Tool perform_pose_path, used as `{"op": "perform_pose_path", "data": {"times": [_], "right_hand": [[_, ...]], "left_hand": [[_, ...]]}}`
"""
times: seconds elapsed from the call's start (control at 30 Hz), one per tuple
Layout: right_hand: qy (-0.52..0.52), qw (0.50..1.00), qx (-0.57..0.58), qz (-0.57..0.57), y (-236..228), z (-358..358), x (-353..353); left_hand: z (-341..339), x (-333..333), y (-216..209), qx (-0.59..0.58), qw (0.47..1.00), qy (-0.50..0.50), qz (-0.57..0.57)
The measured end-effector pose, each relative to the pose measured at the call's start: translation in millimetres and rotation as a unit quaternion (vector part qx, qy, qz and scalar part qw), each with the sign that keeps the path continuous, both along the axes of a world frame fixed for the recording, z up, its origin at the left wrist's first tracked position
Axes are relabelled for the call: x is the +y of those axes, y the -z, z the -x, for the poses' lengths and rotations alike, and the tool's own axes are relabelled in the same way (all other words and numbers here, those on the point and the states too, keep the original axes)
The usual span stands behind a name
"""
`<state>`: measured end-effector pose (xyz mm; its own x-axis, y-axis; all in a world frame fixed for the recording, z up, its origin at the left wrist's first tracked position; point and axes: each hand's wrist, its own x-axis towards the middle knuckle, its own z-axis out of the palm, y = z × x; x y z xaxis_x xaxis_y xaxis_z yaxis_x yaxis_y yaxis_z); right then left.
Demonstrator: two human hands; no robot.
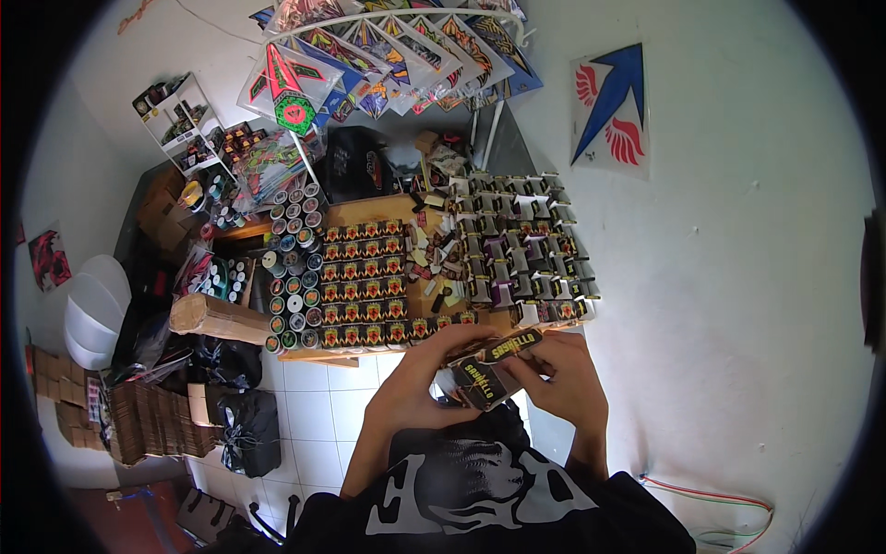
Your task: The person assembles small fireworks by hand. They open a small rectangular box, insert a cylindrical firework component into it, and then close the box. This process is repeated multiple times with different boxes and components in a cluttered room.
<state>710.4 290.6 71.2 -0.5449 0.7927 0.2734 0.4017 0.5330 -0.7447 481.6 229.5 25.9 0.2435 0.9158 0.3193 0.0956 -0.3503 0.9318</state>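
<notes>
the left hand (415, 380) curves into an open c, thumb low, fingers reaching across above; the right hand (568, 374) is near it, fingers curled, thumb pointing up and to the left; the bare left forearm (371, 452) and right forearm (589, 448) rise, leaning slightly inward

Held box (484, 380): black faces, yellow lettering. Ranked boxes (373, 277): black ground, red emblem edged in gold, the pattern repeating row upon row. Open boxes (519, 242): dark outsides with yellow marks, pale grey to white flaps, touches of purple. Spools (295, 303): white rims, some centres orange, others green. Tabletop (397, 207): tan. Wall piece (611, 109): blue arrow, red wing motifs (the boldest contrast, from where I stand). Floor tiles (309, 406): white, grey joints. Shirt (480, 489): black, grey-and-white print.
</notes>
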Motion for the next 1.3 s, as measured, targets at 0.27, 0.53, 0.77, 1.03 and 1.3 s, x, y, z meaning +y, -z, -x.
{"op": "perform_pose_path", "data": {"times": [0.27, 0.53, 0.77, 1.03, 1.3], "right_hand": [[-0.002, 0.999, 0.003, -0.040, -11, 66, 30], [0.014, 0.999, 0.018, -0.038, -3, 116, 30], [0.049, 0.993, 0.105, -0.033, 15, 129, 53], [0.008, 0.999, 0.033, -0.035, 14, 129, 65], [-0.002, 0.996, 0.033, -0.084, 14, 138, 82]], "left_hand": [[55, 24, 2, -0.001, 0.998, -0.066, -0.018], [87, 48, 0, 0.037, 0.992, -0.118, 0.014], [101, 67, 3, 0.085, 0.988, -0.123, -0.024], [108, 94, 22, 0.104, 0.990, -0.094, -0.011], [112, 103, 17, 0.098, 0.990, -0.102, 0.019]]}}
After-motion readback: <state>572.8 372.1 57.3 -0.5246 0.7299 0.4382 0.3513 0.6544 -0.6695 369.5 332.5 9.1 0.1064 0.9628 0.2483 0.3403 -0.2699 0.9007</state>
